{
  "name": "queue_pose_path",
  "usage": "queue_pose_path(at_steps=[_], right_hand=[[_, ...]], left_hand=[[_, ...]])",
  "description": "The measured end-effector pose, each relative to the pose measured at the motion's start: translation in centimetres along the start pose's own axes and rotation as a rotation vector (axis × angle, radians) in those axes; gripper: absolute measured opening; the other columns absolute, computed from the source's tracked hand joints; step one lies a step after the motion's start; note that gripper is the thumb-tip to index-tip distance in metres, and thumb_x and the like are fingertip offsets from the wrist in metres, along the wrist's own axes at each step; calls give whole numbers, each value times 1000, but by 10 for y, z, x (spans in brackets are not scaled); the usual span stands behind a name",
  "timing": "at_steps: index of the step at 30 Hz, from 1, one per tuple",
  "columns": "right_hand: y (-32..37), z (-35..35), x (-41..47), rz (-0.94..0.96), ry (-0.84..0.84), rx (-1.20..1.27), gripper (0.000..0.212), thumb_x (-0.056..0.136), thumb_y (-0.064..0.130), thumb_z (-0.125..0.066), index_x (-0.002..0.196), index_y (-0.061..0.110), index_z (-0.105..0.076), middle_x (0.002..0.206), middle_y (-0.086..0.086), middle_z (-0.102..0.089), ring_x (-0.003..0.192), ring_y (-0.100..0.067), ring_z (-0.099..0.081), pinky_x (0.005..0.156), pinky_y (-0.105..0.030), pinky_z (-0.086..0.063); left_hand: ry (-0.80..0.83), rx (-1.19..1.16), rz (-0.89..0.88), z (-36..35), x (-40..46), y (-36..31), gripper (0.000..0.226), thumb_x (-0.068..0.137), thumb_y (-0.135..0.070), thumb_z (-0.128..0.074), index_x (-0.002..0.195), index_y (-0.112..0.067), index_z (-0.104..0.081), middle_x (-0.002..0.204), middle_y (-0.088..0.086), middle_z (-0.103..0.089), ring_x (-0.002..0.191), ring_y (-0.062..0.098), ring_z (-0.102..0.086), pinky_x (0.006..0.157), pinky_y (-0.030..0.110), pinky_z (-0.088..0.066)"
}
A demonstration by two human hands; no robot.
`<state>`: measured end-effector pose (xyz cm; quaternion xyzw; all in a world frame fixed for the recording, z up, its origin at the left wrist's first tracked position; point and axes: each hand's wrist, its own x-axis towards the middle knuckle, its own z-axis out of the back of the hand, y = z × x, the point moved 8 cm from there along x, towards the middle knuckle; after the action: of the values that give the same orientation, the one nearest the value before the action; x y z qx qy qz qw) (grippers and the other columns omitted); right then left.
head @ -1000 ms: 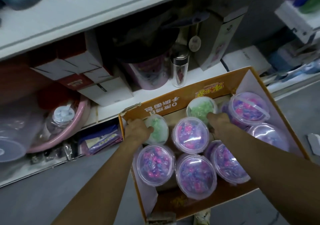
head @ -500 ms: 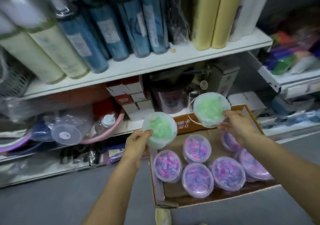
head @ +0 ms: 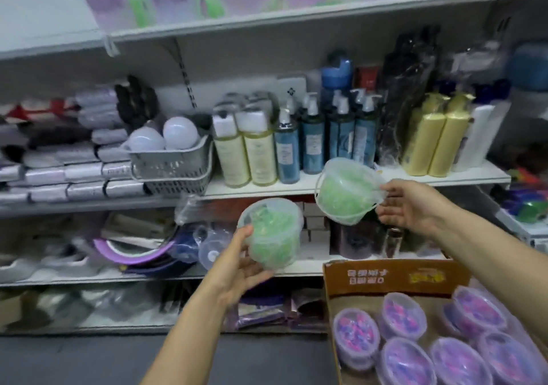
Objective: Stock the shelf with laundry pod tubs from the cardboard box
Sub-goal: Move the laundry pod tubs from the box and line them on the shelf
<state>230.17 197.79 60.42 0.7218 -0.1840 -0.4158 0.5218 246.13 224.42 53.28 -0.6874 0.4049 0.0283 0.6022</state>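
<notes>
Both green tubs have come up out of the cardboard box, my left grip cupping one tub, my right grip pinching the other tub, ready for shelving.

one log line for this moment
left hand: holds green tub | right hand: holds second green tub | box: purple tubs left

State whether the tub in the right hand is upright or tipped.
Tipped: the right-hand green tub leans, its lid facing up-left.
</notes>
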Motion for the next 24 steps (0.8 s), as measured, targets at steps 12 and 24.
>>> queue_pose_path(at_steps=[12,24], right_hand=[[35,-305,-109,176,170,18,12,89,14,-53,81,4,-51,65,-12,-51,37,-15,-56,35,-20,-47],[144,-500,-161,405,313,154,16,89,15,-55,79,7,-46,54,-6,-55,37,-12,-59,39,-21,-51]], left_hand=[[-49,115,-278,269,-87,-187,50,85,-45,-59,119,-8,-57,98,17,-63,85,30,-65,73,40,-57],[-61,82,-428,368,-99,-332,49,80,-48,-64,113,-13,-52,109,22,-59,99,35,-62,74,42,-57]])
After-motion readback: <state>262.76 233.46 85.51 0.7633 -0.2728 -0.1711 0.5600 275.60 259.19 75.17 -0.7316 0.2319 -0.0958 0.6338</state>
